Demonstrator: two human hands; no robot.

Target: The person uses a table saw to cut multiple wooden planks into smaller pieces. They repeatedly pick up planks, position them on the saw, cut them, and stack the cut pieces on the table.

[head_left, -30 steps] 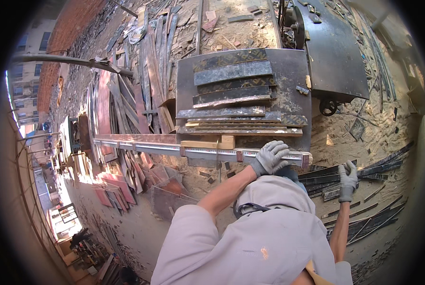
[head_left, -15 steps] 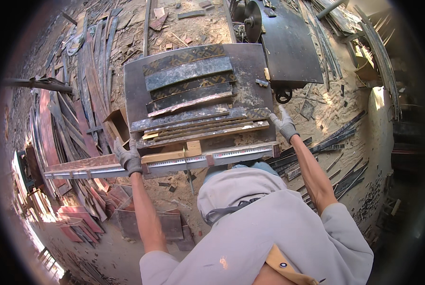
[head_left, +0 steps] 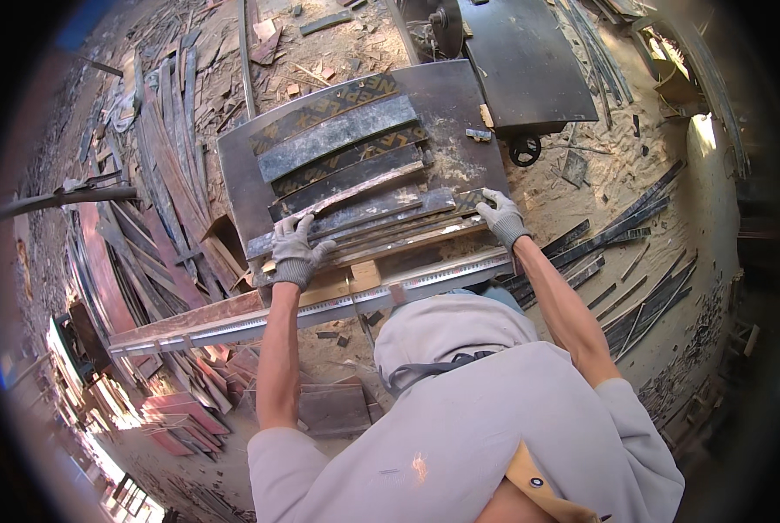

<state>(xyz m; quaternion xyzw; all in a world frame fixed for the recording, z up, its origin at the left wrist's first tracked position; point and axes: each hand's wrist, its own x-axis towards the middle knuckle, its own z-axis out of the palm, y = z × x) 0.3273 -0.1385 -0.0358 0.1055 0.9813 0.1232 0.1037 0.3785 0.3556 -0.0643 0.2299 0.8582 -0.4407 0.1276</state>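
Both my hands wear grey knit gloves. My left hand (head_left: 296,253) lies over the left end of the stacked wood strips (head_left: 390,242), fingers spread and thumb out to the side. At their right end, my right hand (head_left: 503,218) touches the strips with its fingers apart. Farther up the dark table (head_left: 459,96) lie several wider plywood strips (head_left: 337,139), some black, some grey and stained. Along the table's near edge runs a rail with a measuring scale (head_left: 442,276). A pale wood block (head_left: 366,275) sits just behind that scale.
A machine with a dark metal top (head_left: 529,70), a round disc (head_left: 445,30) and a handwheel (head_left: 524,150) stands at the far right. Long scrap strips (head_left: 167,166) cover the floor on the left. More dark strips (head_left: 638,218) lie right, among sawdust.
My left hand has moved right and away from me, from the scale rail onto the strips. My right hand has come inward onto their right end. The view has shifted slightly.
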